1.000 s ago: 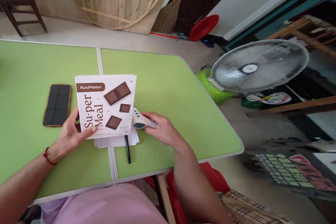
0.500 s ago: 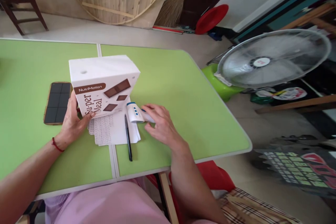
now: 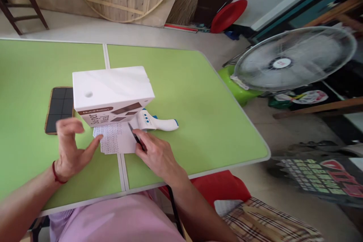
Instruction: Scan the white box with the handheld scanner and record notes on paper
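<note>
A white NutriMotion box (image 3: pixel 113 83) stands upright on the table, just beyond some handwritten paper sheets (image 3: pixel 126 141). My left hand (image 3: pixel 72 145) is apart from the box, thumb and fingers spread with nothing in them; its thumb tip is over the paper's left edge. Around a black pen (image 3: pixel 137 138) the fingers of my right hand (image 3: pixel 155 155) are closed, above the right part of the paper. Right behind that hand lies a white infrared thermometer (image 3: pixel 159 123) with blue buttons, touched by neither hand. The box hides the paper's far edge.
A phone-like dark slab (image 3: pixel 58 109) in a brown case lies left of the box. The green table (image 3: pixel 198 121) ends at a rounded right corner. Beyond it stand a large fan (image 3: pixel 295 60) and a green stool (image 3: pixel 234 87). A red chair (image 3: pixel 221 187) is near my right arm.
My left hand has let go of the box, which now stands more upright. My right hand has left the thermometer, moved left and taken hold of the pen.
</note>
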A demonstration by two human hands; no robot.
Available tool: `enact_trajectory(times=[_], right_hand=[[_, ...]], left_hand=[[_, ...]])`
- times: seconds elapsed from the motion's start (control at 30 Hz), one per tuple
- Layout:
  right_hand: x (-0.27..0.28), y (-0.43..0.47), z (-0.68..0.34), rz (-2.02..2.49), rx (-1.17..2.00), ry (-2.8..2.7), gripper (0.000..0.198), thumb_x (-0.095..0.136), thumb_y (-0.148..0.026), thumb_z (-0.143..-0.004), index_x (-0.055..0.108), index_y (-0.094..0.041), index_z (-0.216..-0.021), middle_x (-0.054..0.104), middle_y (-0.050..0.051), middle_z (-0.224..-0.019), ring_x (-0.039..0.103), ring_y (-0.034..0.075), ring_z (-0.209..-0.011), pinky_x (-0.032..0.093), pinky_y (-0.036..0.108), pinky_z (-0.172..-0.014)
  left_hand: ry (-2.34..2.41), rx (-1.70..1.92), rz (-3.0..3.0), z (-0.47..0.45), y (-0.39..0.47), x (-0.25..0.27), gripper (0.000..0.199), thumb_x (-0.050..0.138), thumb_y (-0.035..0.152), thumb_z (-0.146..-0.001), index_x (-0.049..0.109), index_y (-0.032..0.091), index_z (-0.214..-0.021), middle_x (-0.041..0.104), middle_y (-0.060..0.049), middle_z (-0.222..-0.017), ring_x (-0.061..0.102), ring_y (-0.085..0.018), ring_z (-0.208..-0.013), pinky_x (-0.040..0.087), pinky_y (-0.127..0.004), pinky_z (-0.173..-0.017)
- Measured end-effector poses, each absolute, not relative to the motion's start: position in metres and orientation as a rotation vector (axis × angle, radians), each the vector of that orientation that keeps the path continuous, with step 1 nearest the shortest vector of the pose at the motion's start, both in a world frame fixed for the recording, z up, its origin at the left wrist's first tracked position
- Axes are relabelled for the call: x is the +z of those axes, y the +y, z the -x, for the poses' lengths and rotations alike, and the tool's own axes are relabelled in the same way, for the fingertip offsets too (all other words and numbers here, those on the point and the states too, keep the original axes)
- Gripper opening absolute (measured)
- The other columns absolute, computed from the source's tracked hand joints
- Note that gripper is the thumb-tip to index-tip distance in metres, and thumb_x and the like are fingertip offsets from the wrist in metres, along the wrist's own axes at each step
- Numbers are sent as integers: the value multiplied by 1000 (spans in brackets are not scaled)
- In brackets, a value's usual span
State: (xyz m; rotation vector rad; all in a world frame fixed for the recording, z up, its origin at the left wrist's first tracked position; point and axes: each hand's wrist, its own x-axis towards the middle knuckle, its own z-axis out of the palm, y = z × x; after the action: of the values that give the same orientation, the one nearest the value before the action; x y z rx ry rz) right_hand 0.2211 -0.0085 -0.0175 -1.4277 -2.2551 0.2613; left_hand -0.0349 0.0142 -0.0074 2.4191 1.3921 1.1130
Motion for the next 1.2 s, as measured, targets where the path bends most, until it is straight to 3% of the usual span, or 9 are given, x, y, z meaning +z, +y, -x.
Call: enact_trajectory(times=[0.03,0.13,0.27,0.33,0.43,0.6,0.83,1.03,1.2], right_hand=[[-15,-8,-223,1354,313,-2226,36,46,-6,-86,63,-17,-116,68,6,-77,63,19,-64,50,31,-57],[-3,-9,-229,1105,605,-2097,38,41,-8,-90,61,-20,-120,67,5,-82,64,17,-72,54,30,-64],[4,-16,-233,1011,979,-2021,46,50,-17,-89,50,-22,-135,69,8,-107,66,19,-94,57,32,-84],[1,-19,-233,1048,1039,-1994,39,61,-27,-87,55,-22,-125,68,7,-101,66,19,-88,57,32,-80],[-5,-21,-228,1047,990,-1824,17,61,-38,-89,63,-24,-98,63,0,-76,59,14,-64,53,29,-63],[1,-13,-209,1045,1072,-1604,33,43,-40,-96,68,-23,-107,67,4,-82,64,17,-73,55,33,-65],[-17,4,-191,1338,1048,-1472,8,64,-24,-73,62,-22,-80,67,-2,-68,60,12,-57,50,24,-52],[-36,-1,-191,1372,768,-1609,6,59,-26,-78,55,-24,-75,63,-3,-62,55,13,-53,49,26,-54],[-38,-2,-191,1310,714,-1700,8,56,-29,-83,54,-24,-77,62,-3,-63,55,13,-53,48,26,-53]], left_hand=[[1208,1233,-2513,32,10,-5,24,64,21,-92,45,23,-106,55,-2,-87,59,-17,-77,51,-31,-64],[931,1005,-2779,23,3,-4,10,53,18,-99,52,17,-109,62,-2,-84,60,-15,-71,50,-27,-60],[976,620,-2921,17,3,-16,19,41,19,-102,54,14,-116,64,-4,-82,60,-18,-65,47,-30,-55],[1016,479,-2926,16,3,-21,21,43,21,-102,56,13,-117,63,-5,-82,60,-19,-65,47,-32,-55],[1050,340,-2929,16,1,-22,21,48,21,-99,57,12,-117,62,-5,-82,60,-21,-66,48,-33,-56],[1082,250,-2895,12,-1,-19,22,48,22,-99,57,14,-118,62,-6,-83,59,-22,-71,47,-33,-60],[1110,270,-2924,9,0,-17,25,49,19,-98,55,11,-120,62,-7,-83,60,-24,-72,48,-36,-60],[1111,302,-2898,9,-2,-18,26,50,19,-98,55,11,-122,63,-7,-85,61,-24,-73,48,-35,-61],[1098,310,-2883,9,-3,-18,26,47,17,-98,55,11,-123,63,-7,-84,61,-23,-72,48,-36,-61]])
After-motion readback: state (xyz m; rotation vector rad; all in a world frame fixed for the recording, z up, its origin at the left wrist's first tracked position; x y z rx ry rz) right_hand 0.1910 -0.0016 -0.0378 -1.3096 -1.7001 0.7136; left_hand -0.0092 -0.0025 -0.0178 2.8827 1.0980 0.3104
